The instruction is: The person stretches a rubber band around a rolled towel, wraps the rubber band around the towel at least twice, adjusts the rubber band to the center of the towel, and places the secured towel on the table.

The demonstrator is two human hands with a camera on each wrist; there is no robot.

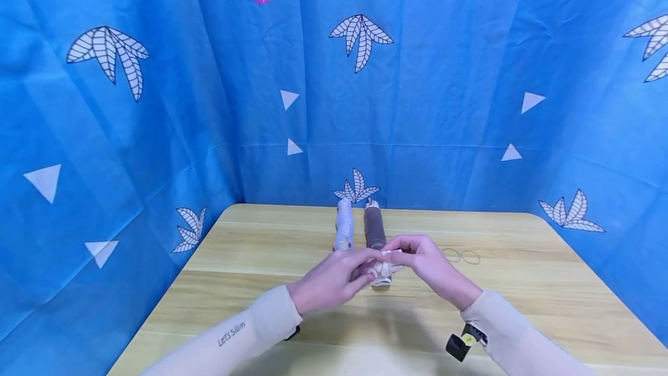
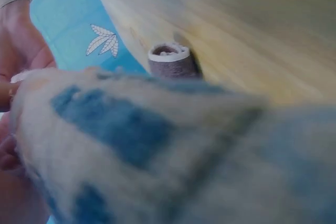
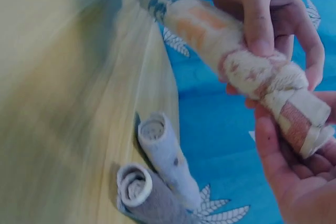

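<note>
Both hands hold a rolled towel (image 3: pixel 210 30), cream with blue, orange and pink patches. Its near-hand end is bunched and folded in the right wrist view. My left hand (image 1: pixel 336 280) grips the roll with thumb and fingers around it, just beside the bunched part. With curled fingers, my right hand (image 1: pixel 430 263) holds the folded end (image 3: pixel 304 119). In the left wrist view the roll's patterned cloth (image 2: pixel 115 124) fills much of the picture, blurred and close. In the head view only a small pale piece shows between the hands, and the rest is hidden.
Beyond the hands on the wooden table (image 1: pixel 250 289) lie a pale lavender rolled towel (image 1: pixel 344 222) and a grey-brown rolled towel (image 1: pixel 374 228), side by side. Two thin rings, one a loop (image 1: pixel 471 257), lie to the right. A blue patterned curtain (image 1: pixel 449 103) surrounds the table.
</note>
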